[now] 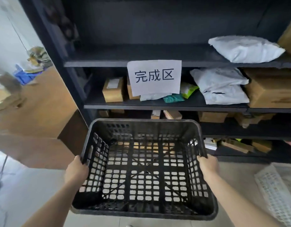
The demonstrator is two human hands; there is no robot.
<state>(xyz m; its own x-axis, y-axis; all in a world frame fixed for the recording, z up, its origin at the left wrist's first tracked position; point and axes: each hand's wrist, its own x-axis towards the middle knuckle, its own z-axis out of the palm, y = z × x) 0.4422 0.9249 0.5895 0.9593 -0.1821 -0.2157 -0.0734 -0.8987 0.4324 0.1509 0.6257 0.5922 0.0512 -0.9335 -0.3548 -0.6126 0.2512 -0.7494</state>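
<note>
A black plastic lattice basket (144, 122) hangs in the air in front of me, with nothing inside it. My left hand (76, 171) grips its left rim. My right hand (207, 164) grips its right rim. Both forearms reach in from the bottom of the view. The basket sits level, just in front of a dark shelving unit (157, 63).
A white paper sign (154, 77) with characters hangs from the shelf edge. The shelves hold white mailer bags (244, 48), cardboard boxes (113, 90) and small parcels. A brown table (36, 112) stands on the left. A white lattice basket (275, 192) lies on the floor at right.
</note>
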